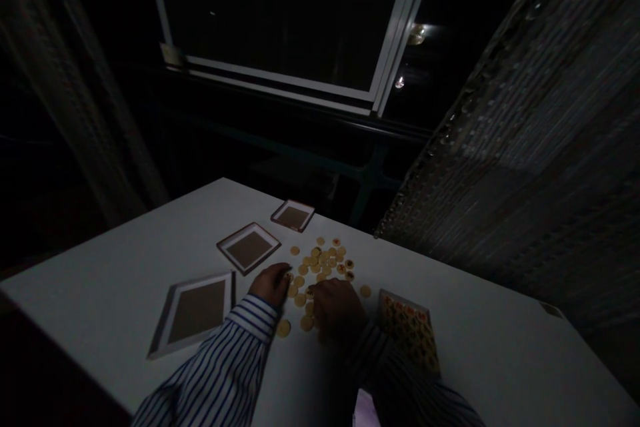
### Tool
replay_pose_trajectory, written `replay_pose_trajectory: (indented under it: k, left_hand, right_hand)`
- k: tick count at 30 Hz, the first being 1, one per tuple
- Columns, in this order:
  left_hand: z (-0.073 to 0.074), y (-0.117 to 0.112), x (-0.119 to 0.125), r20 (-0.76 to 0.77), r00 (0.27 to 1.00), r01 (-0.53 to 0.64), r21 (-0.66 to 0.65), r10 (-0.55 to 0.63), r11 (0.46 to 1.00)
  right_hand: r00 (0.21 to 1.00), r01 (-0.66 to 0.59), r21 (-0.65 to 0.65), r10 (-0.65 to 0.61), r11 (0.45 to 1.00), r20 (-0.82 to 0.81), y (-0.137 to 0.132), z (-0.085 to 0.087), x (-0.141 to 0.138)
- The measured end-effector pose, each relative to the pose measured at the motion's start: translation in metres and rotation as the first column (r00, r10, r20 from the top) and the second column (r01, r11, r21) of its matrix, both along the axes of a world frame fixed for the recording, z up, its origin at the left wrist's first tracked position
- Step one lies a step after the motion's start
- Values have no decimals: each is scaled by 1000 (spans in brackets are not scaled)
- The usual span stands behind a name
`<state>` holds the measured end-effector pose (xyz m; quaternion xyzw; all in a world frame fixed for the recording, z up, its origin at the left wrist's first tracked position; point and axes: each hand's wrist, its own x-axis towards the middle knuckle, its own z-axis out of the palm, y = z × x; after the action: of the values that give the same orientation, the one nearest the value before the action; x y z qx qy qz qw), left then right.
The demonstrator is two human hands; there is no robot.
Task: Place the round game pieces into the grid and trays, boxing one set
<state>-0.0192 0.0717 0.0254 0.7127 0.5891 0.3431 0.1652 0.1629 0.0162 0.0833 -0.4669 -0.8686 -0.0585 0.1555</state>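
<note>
Several small round yellow tokens (325,260) lie scattered on a white table (125,260) in dim light. My left hand (271,282) rests at the near left edge of the pile, fingers curled down onto a token. My right hand (336,310) lies over the near part of the pile, fingers bent down on the tokens; what they hold is hidden. Both arms wear striped sleeves.
Three square white-rimmed trays with brown insides stand in a row left of the pile: a large one (195,312), a middle one (249,248), a small one (293,215). A patterned box lid (411,332) lies right of my right hand. A dark window (285,13) is behind the table.
</note>
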Motion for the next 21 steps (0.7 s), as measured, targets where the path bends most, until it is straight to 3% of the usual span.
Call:
replay_pose_trajectory:
  k: [9,17,21]
  left_hand:
    - [7,0,0,-65,998,16,-37,-18,999]
    - [-2,1,1,-23,999,-29,18,29,999]
    - [-3,4,-4,-63,998,27,-24,-28,999]
  right_hand:
    - [996,-28,17,30,999,-80,2,-11,9]
    - [993,-58,1,57,998,-101,-1,-12,10]
    - [996,-32,2,32,999,-85,-2,-12,9]
